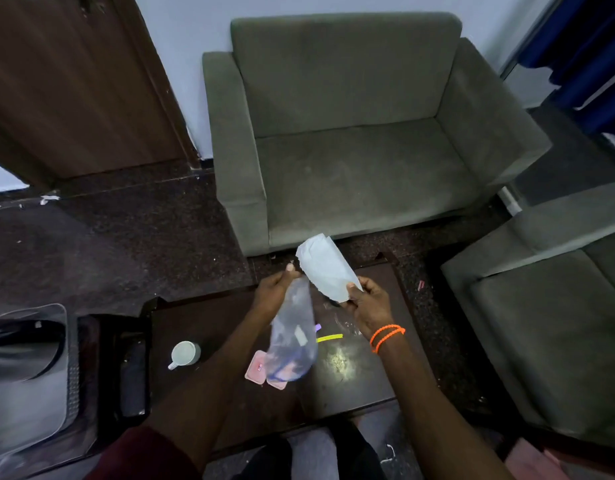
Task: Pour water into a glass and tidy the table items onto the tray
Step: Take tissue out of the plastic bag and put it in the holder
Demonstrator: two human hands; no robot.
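Blurred clear bottle (294, 336) seemingly tilted above table (354, 386)

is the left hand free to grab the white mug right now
Probably not: the left hand grips a clear plastic bag. The mug stands uncovered on the table, left of that forearm.

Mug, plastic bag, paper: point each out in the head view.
mug (185, 353): head view, on its open mouth.
plastic bag (294, 344): head view, on its hanging body.
paper (325, 266): head view, on the middle of the sheet.
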